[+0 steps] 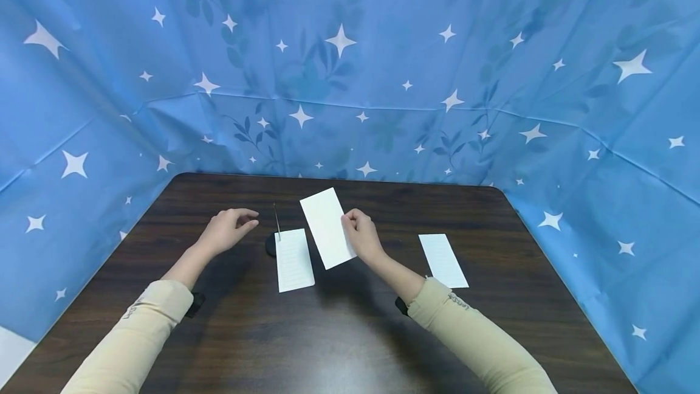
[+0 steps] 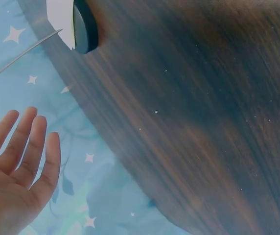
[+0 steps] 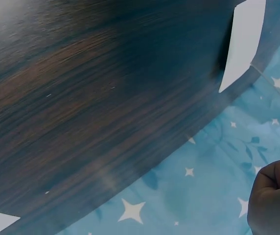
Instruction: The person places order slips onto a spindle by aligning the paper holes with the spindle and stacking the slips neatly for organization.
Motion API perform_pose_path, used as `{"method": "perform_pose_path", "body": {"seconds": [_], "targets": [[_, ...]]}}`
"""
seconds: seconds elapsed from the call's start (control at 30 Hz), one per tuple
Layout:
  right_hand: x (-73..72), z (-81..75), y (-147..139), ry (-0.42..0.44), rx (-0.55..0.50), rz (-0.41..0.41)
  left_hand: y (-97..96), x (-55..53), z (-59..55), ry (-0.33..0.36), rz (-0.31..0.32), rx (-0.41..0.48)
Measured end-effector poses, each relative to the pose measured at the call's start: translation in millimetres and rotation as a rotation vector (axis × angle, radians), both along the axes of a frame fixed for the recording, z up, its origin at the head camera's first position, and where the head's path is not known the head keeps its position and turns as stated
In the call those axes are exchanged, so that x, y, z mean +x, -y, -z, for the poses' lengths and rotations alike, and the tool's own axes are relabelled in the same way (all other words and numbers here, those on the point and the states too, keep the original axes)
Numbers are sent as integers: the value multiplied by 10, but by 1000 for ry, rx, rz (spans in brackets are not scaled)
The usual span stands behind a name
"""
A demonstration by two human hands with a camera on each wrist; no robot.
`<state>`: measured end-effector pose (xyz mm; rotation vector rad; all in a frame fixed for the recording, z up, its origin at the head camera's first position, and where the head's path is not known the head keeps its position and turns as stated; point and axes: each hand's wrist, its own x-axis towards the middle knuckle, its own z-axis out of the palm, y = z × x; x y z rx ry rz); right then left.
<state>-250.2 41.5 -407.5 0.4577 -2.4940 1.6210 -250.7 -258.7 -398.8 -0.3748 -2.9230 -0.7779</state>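
Observation:
My right hand (image 1: 362, 237) pinches a blank-looking white paper slip (image 1: 327, 228) by its right edge, holding it above the table, tilted. Left of that slip stands a bill spike with a thin upright metal rod (image 1: 277, 221) and a round black base (image 1: 270, 245). A lined paper slip (image 1: 295, 261) is pierced on the rod low down and covers part of the base. My left hand (image 1: 226, 230) hovers left of the spike, holding nothing. Its fingers (image 2: 30, 147) are spread and relaxed in the left wrist view. The held slip is out of the right wrist view.
Another lined paper slip (image 1: 443, 261) lies flat on the right of the dark wooden table (image 1: 328, 333). A blue curtain with white stars (image 1: 383, 65) hangs behind the table's back edge and around its sides.

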Motion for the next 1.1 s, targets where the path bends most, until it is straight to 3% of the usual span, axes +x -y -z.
{"method": "perform_pose_path", "body": {"seconds": [0.27, 0.47, 0.67, 0.87, 1.1], "targets": [[-42, -20, 224, 33, -1, 0, 55, -32, -171, -31, -72, 110], [-85, -22, 402, 81, 2, 16, -38, -77, -282, -12, -92, 201], [-94, -20, 554, 127, -29, 28, -212, -118, -295, 37, -73, 288], [-107, 4, 666, 172, -78, 61, -370, -161, -264, 56, -142, 294], [-127, 42, 788, 218, -152, 116, -414, -183, -243, 97, -187, 403]]}}
